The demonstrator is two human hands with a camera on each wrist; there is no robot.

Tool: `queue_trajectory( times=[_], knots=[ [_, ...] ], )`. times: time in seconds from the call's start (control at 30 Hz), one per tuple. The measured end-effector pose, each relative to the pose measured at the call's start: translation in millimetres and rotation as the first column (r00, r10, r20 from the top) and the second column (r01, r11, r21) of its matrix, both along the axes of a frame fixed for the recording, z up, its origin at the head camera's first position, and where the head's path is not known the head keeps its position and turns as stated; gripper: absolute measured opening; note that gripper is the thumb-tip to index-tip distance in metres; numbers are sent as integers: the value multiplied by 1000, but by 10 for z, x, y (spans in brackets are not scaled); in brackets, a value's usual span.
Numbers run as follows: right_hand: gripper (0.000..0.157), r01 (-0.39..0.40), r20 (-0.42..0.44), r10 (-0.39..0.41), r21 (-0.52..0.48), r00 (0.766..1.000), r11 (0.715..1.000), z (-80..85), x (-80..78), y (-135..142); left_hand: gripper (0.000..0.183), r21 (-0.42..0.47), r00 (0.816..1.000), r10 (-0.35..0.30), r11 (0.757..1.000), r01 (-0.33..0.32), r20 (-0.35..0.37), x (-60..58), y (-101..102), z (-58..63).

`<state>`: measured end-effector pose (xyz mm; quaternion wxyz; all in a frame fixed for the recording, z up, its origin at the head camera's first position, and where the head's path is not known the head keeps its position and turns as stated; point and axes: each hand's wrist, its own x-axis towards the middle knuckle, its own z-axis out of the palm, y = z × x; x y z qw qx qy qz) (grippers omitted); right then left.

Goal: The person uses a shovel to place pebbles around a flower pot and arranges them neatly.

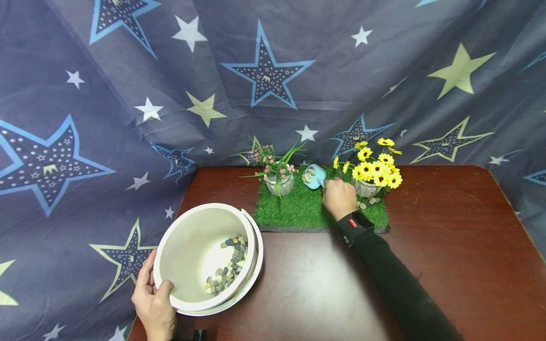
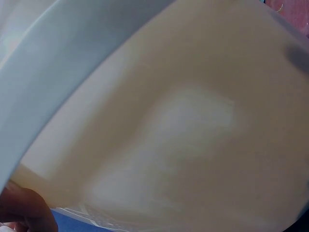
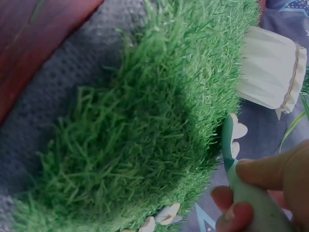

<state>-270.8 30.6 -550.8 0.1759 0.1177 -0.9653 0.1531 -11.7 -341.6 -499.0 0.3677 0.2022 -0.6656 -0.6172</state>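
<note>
Head view — left hand (image 1: 154,305) grips the bucket (image 1: 181,253), right hand (image 1: 340,198) the blue scoop (image 1: 317,178).

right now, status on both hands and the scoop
Left hand gripping white bucket. Right hand holding blue scoop, stones aboard. Pink-flowered pot and yellow-flowered pot flank it.

plastic scoop (image 1: 317,178), rough turf (image 1: 294,211), glossy tabletop (image 1: 309,279)

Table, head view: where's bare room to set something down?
Free: table right of the grass mat and sleeve; table between bucket and sleeve; mat's near strip, before the pink-flower pot.
Crowded: mat's back, with that pot, blue scoop, right hand and yellow-flower pot; table's left, at bucket and left hand.
</note>
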Motion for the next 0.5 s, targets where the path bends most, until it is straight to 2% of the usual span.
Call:
queue_trajectory(
  times=[0.23, 0.5],
  knots=[
    [7, -27, -14, 27, -16, 1000, 999, -42, 12, 38, 78, -2, 1000, -9, 1000, 9, -11, -3, -17, -3],
    [9, -10, -15, 10, -31, 1000, 999, -78, 37, 30, 77, -5, 1000, -18, 1000, 18, -24, -5, -16, -10]
  ],
)
